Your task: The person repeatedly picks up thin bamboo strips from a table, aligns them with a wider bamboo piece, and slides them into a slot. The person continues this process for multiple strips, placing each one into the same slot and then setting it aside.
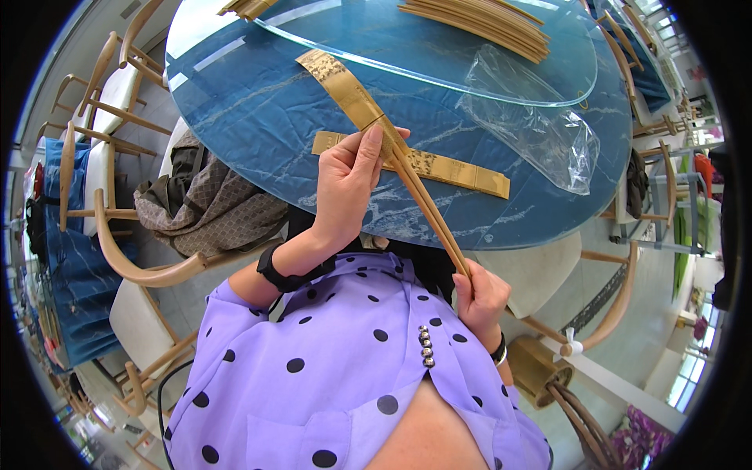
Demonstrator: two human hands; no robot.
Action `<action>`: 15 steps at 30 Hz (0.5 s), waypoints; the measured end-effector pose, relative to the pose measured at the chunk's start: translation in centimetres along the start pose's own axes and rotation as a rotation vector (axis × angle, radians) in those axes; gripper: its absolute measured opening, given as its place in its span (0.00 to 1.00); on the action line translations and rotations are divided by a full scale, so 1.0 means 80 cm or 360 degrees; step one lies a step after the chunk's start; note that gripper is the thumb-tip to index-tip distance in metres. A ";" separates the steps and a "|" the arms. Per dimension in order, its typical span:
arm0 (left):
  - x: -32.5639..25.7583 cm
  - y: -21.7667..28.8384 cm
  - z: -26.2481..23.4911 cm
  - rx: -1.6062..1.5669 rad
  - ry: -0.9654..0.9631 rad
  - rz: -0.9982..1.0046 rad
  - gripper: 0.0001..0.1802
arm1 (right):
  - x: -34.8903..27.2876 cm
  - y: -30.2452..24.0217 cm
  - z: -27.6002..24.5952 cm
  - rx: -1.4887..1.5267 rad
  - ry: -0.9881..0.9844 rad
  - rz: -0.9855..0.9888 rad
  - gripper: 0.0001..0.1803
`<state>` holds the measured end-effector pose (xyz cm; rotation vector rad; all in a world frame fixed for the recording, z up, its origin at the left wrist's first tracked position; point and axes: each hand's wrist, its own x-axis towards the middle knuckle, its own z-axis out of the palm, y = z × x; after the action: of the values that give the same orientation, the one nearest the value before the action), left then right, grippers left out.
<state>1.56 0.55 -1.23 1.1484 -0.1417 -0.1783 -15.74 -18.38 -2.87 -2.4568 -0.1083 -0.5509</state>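
One black-dotted lilac shirt (329, 321) is nearest. Left hand (346, 188) pinches one gold paper sleeve (343, 88), right hand (482, 301) two brown wooden chopsticks (428, 208); blue marbled table (258, 117), wooden chairs (149, 276) around.

Downward fisheye view, head height

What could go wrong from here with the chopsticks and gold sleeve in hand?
The upper gold chopstick sleeve might crease or tear: the left grip pinches it where the wooden chopsticks meet it.
The chopsticks could fall if the right grip slips, since it holds their lower end beyond the blue table's near edge.
The lower gold sleeve, lying close by, may get nudged.
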 end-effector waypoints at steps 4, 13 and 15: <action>-0.006 -0.004 -0.004 0.0023 -0.0064 -0.0087 0.21 | -0.001 0.000 -0.002 0.0002 -0.0006 0.0007 0.11; 0.002 -0.001 -0.004 -0.0121 0.0000 -0.0051 0.21 | 0.003 0.002 -0.004 0.0019 -0.0033 -0.0011 0.10; 0.002 -0.002 -0.006 -0.0052 -0.0057 -0.0009 0.21 | 0.002 0.003 -0.003 0.0039 -0.0023 -0.0025 0.10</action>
<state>1.81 0.90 -1.60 1.1137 -0.1667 -0.2053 -15.63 -18.71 -2.71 -2.4383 -0.1394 -0.5357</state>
